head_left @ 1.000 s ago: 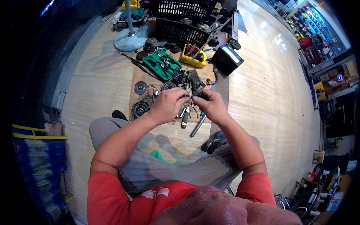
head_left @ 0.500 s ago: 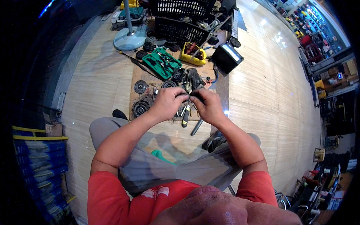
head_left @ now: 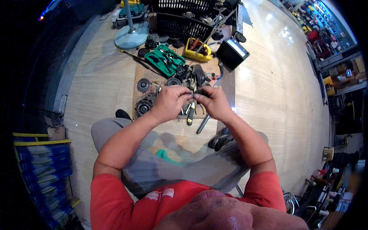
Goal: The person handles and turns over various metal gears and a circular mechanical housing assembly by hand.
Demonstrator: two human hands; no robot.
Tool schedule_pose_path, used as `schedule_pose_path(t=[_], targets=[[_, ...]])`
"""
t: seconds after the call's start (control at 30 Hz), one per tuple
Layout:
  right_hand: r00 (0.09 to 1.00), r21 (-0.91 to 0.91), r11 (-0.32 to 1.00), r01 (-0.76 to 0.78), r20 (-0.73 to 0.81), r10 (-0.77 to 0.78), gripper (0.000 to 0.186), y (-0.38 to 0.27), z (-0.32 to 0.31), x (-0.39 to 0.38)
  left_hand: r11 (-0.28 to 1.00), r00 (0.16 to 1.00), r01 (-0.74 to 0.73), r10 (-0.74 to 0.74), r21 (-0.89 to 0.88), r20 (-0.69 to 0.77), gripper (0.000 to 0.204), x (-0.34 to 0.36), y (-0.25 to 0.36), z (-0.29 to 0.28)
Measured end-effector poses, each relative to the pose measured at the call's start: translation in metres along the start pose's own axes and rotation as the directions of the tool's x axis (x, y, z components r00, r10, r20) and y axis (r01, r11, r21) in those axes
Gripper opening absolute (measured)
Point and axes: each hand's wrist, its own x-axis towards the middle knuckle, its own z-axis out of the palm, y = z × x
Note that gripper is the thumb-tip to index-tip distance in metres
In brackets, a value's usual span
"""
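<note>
My left hand (head_left: 172,101) and my right hand (head_left: 213,101) meet over a sheet of cardboard (head_left: 140,74), fingertips pinched together. What they pinch is too small and too covered by the fingers to make out. Just below the fingers lie a yellow-and-black handled tool (head_left: 190,115) and a grey metal tube (head_left: 202,124). Left of my left hand are a round grooved metal part (head_left: 143,85) and a larger dark round part (head_left: 143,107). Another grooved disc (head_left: 173,82) sits beyond that hand. Dark greasy parts (head_left: 199,74) are heaped behind the fingertips.
Farther off stand an open green tool case (head_left: 165,60), a yellow container (head_left: 197,50) holding reddish parts, and a black box-shaped battery (head_left: 232,54). Black crates (head_left: 184,27) and a round pale stand base (head_left: 131,37) are behind. Blue stacked boxes (head_left: 44,168) stand at left.
Both hands stay pinched together, with only slight shifts of the fingers. The view has moved slightly, so the floor things sit a little higher in the picture.
</note>
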Motion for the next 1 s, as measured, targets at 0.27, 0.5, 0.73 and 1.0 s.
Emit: schedule_pose_path(t=[0.27, 0.5, 0.73, 1.0], targets=[[0.972, -0.079, 0.979, 0.187, -0.125, -0.196, 0.059, 0.013, -0.008, 0.009, 0.957, 0.953, 0.289, -0.291, -0.028, -0.088, 0.018, 0.007, -0.017, 0.000], [0.936, -0.175, 0.954, 0.245, -0.215, -0.280, 0.035, 0.011, -0.008, 0.006, 0.979, 0.966, 0.204, -0.203, -0.014, -0.159, 0.016, 0.009, -0.011, 0.003], [0.920, -0.268, 0.925, 0.271, -0.211, -0.330, 0.018, 0.015, -0.009, 0.005, 0.982, 0.973, 0.190, -0.191, -0.025, -0.132, 0.014, 0.007, -0.009, 0.004], [0.989, 0.081, 0.988, 0.128, -0.088, -0.121, 0.020, 0.013, -0.013, 0.008, 0.994, 0.983, 0.035, -0.015, 0.102, -0.184, 0.010, 0.008, -0.005, 0.000]])
